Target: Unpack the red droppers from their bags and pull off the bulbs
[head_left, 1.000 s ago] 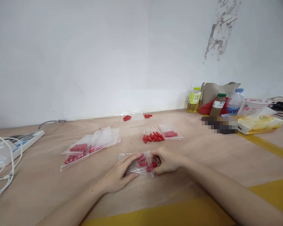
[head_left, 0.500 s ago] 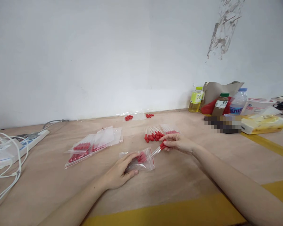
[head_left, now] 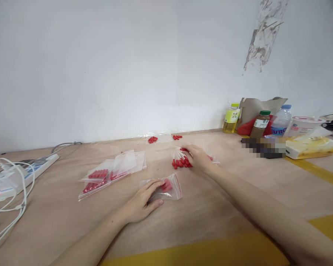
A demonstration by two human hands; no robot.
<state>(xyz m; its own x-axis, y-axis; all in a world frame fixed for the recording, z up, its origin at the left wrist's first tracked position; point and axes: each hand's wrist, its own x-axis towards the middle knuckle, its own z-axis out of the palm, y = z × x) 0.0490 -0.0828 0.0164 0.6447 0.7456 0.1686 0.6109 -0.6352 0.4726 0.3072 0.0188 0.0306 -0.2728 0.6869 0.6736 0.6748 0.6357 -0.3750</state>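
Observation:
On the brown tabletop lies a clear zip bag (head_left: 175, 188) with several red pieces (head_left: 167, 184) inside. My left hand (head_left: 143, 199) holds the bag by its left side, fingers on top and thumb apart below. Beyond the bag is a pile of thin pale sticks with red ends (head_left: 180, 162). My right hand (head_left: 199, 157) reaches over the right of this pile, its fingers curled, with a red end showing at the fingertips. How many sticks it grips is hidden. Partly behind that hand lies another bag (head_left: 215, 162) with red pieces.
Filled zip bags (head_left: 100, 175) lie overlapped at left. Small red pieces (head_left: 152, 140) on clear plastic sit near the wall. A power strip (head_left: 41, 170) and white cables (head_left: 23, 184) are far left; bottles (head_left: 231, 120) and a tissue pack (head_left: 312, 147) stand at right.
My right hand has moved from the bag's mouth, where it held red-ended sticks, up and away to the pile. The left hand keeps its place on the bag.

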